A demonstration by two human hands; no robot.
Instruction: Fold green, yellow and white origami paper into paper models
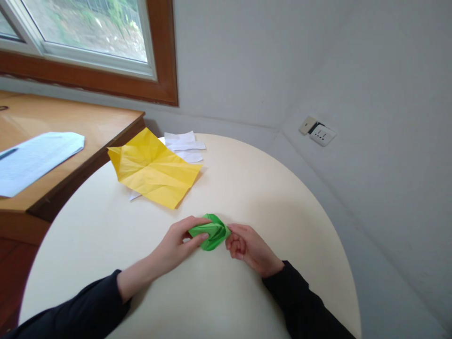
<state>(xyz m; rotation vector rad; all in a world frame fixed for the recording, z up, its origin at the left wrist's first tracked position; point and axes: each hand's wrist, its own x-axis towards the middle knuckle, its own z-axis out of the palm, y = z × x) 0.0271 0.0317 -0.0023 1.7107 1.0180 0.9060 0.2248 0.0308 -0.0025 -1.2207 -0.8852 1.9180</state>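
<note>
A folded green paper piece [213, 231], layered like origami with raised flaps, is between my two hands just above or on the round table. My left hand [185, 237] grips its left side, thumb on the near face and fingers over the far edge. At its right tip, my right hand [246, 245] pinches the paper between thumb and index finger, the other fingers curled in. The underside of the green paper is hidden.
Beyond my left hand lies a creased yellow sheet [155, 169], partly over white paper strips [183, 146]. The round table [275, 188] stands near a wall with a socket [322, 135]. At left, a wooden desk [102, 120] carries papers [42, 157] and a pen [8, 153].
</note>
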